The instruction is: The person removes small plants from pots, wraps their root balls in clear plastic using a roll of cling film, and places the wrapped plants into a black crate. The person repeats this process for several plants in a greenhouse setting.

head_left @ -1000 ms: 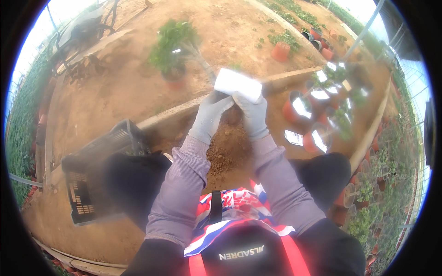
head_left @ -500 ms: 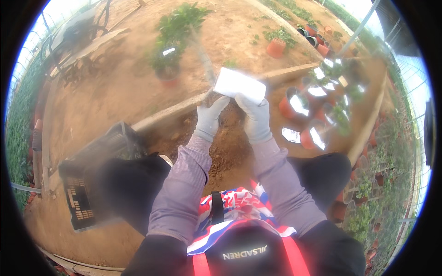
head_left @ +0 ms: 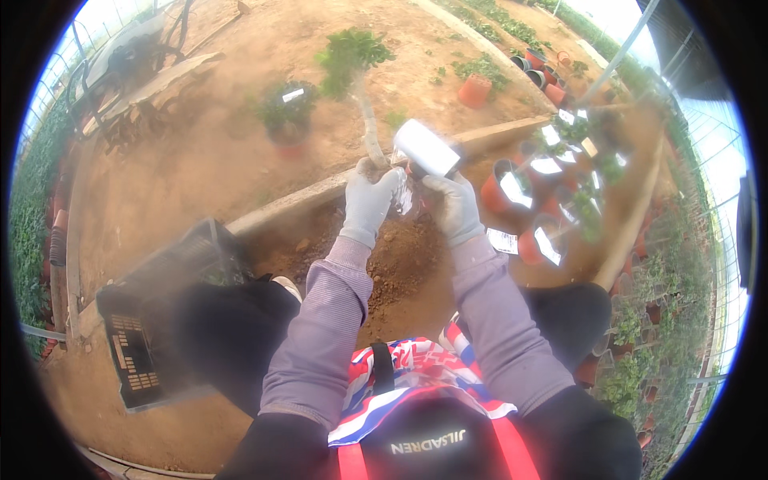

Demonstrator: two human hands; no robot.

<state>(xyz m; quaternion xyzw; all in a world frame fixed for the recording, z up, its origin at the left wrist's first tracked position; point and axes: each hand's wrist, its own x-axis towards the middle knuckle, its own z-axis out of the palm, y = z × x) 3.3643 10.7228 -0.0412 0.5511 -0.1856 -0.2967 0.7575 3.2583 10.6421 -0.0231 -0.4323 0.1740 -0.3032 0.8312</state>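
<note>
My left hand [head_left: 370, 202], in a pale glove, is closed around the base of a young plant [head_left: 369, 120]. Its bare, pale stem rises away from me to a tuft of green leaves. A shiny, crinkled strip of clear film [head_left: 402, 194] lies at that hand's fingers, against the plant's lower end. In my gloved right hand [head_left: 454, 206] is a white roll [head_left: 426, 148], held tilted just right of the stem. The plant's roots are hidden by my fingers. Loose brown soil [head_left: 392, 256] lies beneath both hands.
Red-brown pots [head_left: 498, 190] with white labels stand together at the right. A black plastic crate [head_left: 132, 352] is at my left. Beyond the long low ledge [head_left: 304, 194] stands a potted leafy plant [head_left: 290, 116]. Several more pots [head_left: 474, 91] lie farther back.
The roll has moved right and now tilts more steeply. My hands have drawn apart, and shiny film shows between them. The plant's leafy top has shifted right.
</note>
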